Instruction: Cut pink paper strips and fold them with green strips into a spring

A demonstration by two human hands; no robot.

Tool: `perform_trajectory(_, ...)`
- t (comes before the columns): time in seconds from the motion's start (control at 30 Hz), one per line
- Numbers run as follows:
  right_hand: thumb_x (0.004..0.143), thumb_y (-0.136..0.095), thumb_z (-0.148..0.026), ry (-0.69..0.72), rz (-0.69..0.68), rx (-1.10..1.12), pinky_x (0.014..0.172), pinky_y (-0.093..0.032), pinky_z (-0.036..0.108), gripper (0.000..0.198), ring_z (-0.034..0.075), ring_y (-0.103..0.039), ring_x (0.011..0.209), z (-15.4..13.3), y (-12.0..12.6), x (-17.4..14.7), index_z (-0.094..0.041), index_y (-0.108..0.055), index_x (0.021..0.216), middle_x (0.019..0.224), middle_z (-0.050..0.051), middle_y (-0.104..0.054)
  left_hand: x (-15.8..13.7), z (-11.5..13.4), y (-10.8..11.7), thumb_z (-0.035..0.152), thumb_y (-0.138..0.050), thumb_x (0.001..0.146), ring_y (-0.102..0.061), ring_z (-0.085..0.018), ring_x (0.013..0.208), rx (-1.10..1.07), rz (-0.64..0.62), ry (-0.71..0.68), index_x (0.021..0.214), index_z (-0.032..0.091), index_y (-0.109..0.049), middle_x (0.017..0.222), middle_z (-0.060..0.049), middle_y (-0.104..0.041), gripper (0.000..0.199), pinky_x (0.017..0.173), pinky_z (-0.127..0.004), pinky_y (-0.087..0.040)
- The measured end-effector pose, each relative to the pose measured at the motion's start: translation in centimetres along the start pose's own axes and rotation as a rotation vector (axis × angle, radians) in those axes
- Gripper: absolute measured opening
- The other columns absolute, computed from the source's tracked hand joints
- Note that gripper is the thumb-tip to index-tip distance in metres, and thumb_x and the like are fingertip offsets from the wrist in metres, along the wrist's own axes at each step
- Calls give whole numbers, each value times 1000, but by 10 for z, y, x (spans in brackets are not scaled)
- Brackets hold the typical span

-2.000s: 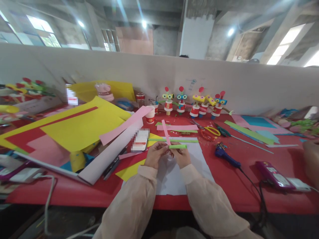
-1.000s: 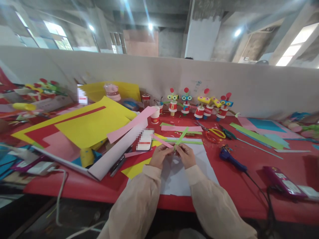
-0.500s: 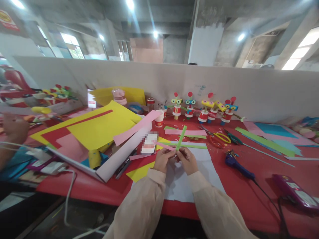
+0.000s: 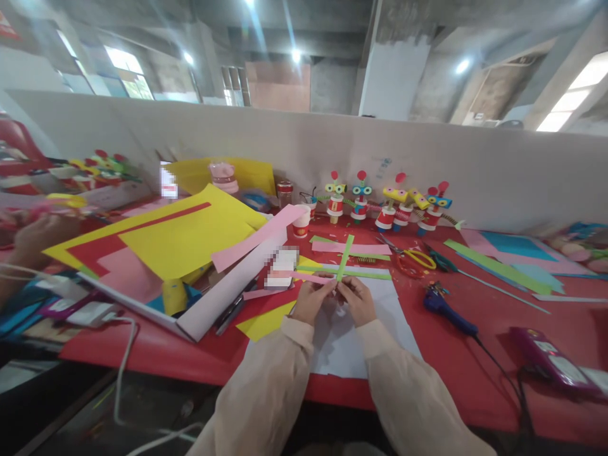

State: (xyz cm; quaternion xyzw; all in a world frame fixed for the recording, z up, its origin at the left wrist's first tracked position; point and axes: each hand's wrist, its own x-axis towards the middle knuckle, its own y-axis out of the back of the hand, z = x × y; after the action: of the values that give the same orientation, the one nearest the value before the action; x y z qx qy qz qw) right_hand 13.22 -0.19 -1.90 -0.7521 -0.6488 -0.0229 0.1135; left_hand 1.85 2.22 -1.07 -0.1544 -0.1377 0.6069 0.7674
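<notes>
Over a white paper sheet [image 4: 349, 354], my two hands meet with fingertips almost touching. My left hand [image 4: 313, 301] is closed in a pinch on a pink paper strip [image 4: 311, 277], which stretches off to the left. A green paper strip [image 4: 346, 256] stands up from between the fingertips, pinched by my right hand [image 4: 357, 300]. The two strips cross where the fingers hold them; the crossing itself is partly hidden. Just behind lie another green strip [image 4: 370, 274] and a small coiled paper spring [image 4: 366, 259].
Paper-cup figures [image 4: 361, 206] line the partition. At right lie scissors [image 4: 418, 259], pliers [image 4: 439, 258], a blue glue gun [image 4: 446, 310] with its cord and a purple device [image 4: 551, 364]. Yellow paper sheets [image 4: 175, 244] pile up at left, beside another person's hand [image 4: 40, 244].
My hands keep their pinch on the strips with hardly any movement. The view has shifted slightly, and the other person's hand at left has moved, now with something pink by it.
</notes>
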Motion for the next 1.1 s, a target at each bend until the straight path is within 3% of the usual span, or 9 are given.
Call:
perform_trajectory(0.2,69,-64,-40,9,49,6,46,-39,24,22,11,-48,45,-3,-2,-2,-20,-56,68,51,-4,-55,-4,3,-2,42,-65,70,-44,-9,48,166,-138,-8,71,15,-57,53,3,-50,28,46,-22,-31)
perform_trajectory(0.4,68,-66,-41,24,57,40,44,-39,24,25,11,-49,44,-3,-3,-1,-20,-56,78,53,-5,-57,-2,5,2,41,-61,74,-38,-9,49,250,-163,-58,60,17,-51,53,4,-46,30,47,-23,-28)
perform_trajectory(0.57,68,-66,-41,54,66,39,43,-38,24,25,10,-49,43,-6,-5,-3,-20,-55,74,52,-4,-56,-5,7,-1,40,-59,74,-34,-9,49,230,-120,-55,58,18,-49,50,5,-40,29,49,-24,-28)
perform_trajectory(0.7,67,-68,-36,89,68,23,41,-36,23,21,9,-48,42,-7,-5,-4,-20,-55,71,50,-6,-55,-10,11,-5,39,-60,72,-39,-11,54,239,-35,-6,56,18,-51,53,4,-44,27,53,-26,-32)
perform_trajectory(0.9,66,-69,-38,44,77,53,40,-35,23,24,10,-48,42,-6,-4,-2,-20,-55,72,49,-6,-53,-2,2,2,43,-61,72,-35,-9,49,229,-115,-28,58,17,-50,49,5,-40,31,48,-24,-27)
perform_trajectory(1.1,63,-71,-35,70,30,65,45,-40,23,30,9,-49,47,-4,-7,-1,-21,-55,84,61,-6,-53,4,-7,5,47,-62,71,-34,-8,47,175,-72,-17,62,17,-51,49,5,-40,34,46,-23,-25)
